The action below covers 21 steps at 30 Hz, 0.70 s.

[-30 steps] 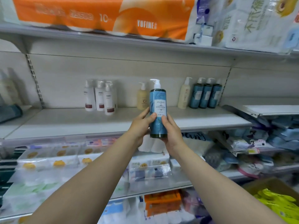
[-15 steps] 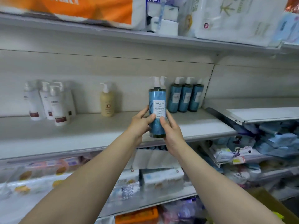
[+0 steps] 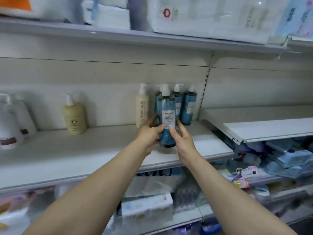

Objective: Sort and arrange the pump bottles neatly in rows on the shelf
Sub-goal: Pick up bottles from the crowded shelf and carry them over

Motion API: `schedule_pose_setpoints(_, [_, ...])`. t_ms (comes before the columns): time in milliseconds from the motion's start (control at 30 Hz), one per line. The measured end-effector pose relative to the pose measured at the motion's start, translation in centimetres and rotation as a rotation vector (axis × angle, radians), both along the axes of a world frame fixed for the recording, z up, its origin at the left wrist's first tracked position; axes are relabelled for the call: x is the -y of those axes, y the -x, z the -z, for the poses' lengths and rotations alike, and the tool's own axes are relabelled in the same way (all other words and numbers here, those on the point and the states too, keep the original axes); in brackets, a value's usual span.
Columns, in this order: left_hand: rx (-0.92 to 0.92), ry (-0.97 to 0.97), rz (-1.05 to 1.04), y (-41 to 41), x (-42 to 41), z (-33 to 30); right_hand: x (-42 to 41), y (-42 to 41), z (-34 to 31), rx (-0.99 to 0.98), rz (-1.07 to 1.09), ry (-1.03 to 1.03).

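Currently: blue pump bottle [image 3: 166, 122] upright in two-hand grip, left hand [image 3: 149, 133] and right hand [image 3: 182, 139] curled round it, over shelf [image 3: 101, 155] front. Step: placing. Next, likely: set before blue row [image 3: 188, 106].

The held blue pump bottle [image 3: 166, 121] hides most of the blue bottle behind it [image 3: 158, 94], the white bottles [image 3: 10, 126] at nine o'clock are blurred and cut by the frame edge, and the packs on the top shelf [image 3: 203, 16] at twelve o'clock are cropped.
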<state>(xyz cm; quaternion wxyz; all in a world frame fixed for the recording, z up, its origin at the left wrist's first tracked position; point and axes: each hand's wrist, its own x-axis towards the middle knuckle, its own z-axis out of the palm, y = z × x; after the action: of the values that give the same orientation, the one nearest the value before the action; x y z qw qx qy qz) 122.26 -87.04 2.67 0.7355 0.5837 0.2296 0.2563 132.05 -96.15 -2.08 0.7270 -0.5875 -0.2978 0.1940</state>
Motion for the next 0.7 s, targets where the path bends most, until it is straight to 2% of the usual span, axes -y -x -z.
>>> schedule_pose_setpoints(333, [0.000,0.024,0.013,-10.6,2.8,2.7,3.6,-9.6,1.8,-0.027,0.094,0.077])
schedule_pose_setpoints(600, [-0.077,-0.270,-0.051,-17.3,2.5,4.0,4.2,-15.5,2.1,0.028,0.130,0.133])
schedule_pose_setpoints(700, [-0.109,-0.312,-0.067,-19.2,2.3,4.8,4.1,-16.9,2.4,0.029,0.166,0.143])
